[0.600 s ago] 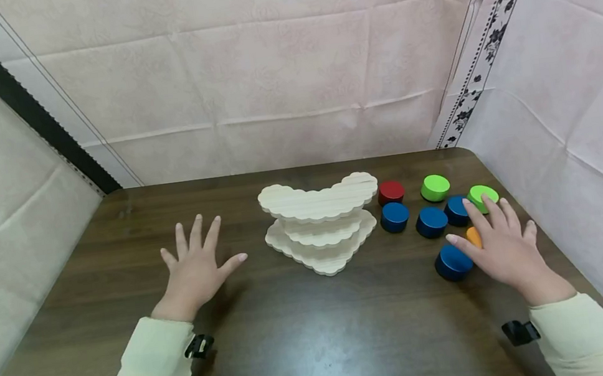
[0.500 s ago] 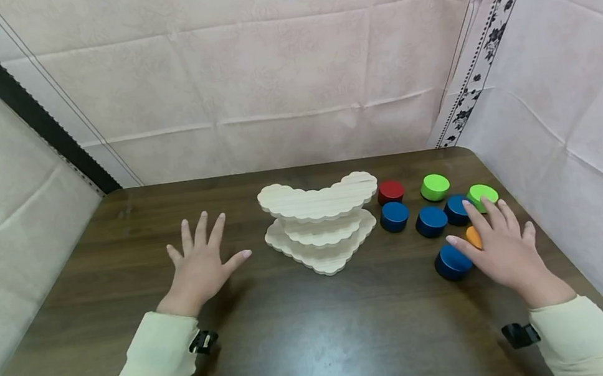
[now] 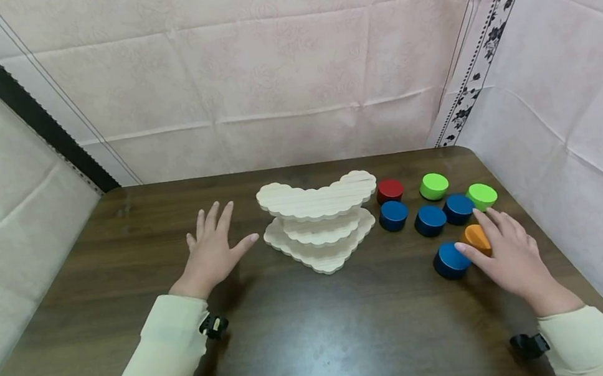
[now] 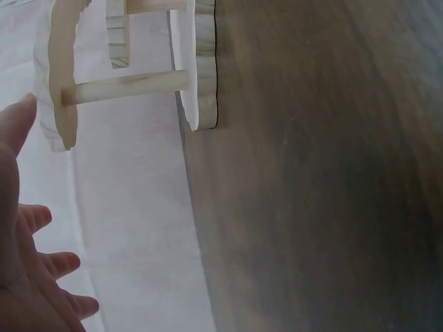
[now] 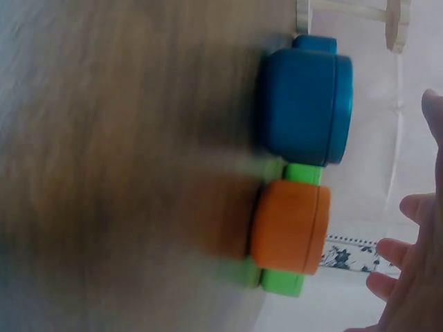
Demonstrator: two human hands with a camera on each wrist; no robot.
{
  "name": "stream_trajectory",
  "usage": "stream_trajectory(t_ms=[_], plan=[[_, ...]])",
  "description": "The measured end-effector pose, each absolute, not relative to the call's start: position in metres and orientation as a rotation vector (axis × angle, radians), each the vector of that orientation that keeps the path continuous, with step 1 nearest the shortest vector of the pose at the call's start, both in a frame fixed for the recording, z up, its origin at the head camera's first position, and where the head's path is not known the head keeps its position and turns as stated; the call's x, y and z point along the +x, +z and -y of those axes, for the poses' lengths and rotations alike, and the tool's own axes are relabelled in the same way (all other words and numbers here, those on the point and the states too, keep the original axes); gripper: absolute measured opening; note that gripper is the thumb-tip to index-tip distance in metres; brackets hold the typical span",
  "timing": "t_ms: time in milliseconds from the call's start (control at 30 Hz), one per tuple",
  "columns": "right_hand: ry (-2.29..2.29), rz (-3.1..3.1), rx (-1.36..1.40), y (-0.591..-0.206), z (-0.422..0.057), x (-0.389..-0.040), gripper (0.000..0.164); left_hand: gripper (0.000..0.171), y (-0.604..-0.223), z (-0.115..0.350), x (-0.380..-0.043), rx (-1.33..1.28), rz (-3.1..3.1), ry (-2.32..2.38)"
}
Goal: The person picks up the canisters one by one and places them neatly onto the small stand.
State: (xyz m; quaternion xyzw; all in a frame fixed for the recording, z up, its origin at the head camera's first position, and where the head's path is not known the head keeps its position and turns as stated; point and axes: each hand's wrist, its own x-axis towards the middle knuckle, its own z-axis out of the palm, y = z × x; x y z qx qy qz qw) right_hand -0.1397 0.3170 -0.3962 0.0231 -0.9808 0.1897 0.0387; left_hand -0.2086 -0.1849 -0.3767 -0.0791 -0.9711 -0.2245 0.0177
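My right hand hovers at the right, fingers apart, close over an orange round tin and a blue round tin. In the right wrist view, a gap shows between the fingers and both the orange tin and the larger blue tin. My left hand is held over the table left of a pale wooden tiered stand, thumb pointing towards it. Nothing is in that hand. The left wrist view shows the stand's dowel joining two scalloped boards.
Several more tins stand right of the stand: a red tin, two further back green ones including a green tin, and blue ones including a blue tin. Cloth walls enclose the dark wooden table on three sides.
My left hand has moved right and slightly forward, towards the stand. My right hand has shifted slightly right and back, uncovering more of the orange tin. The stand stays in place.
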Motion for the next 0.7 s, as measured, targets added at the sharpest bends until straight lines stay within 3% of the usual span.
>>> stream_trajectory(t_ms=[700], plan=[[0.897,3.115,0.124,-0.409,-0.359,-0.159,0.086,0.079,-0.379,0.176,-0.234,-0.252,2.925,-1.223]])
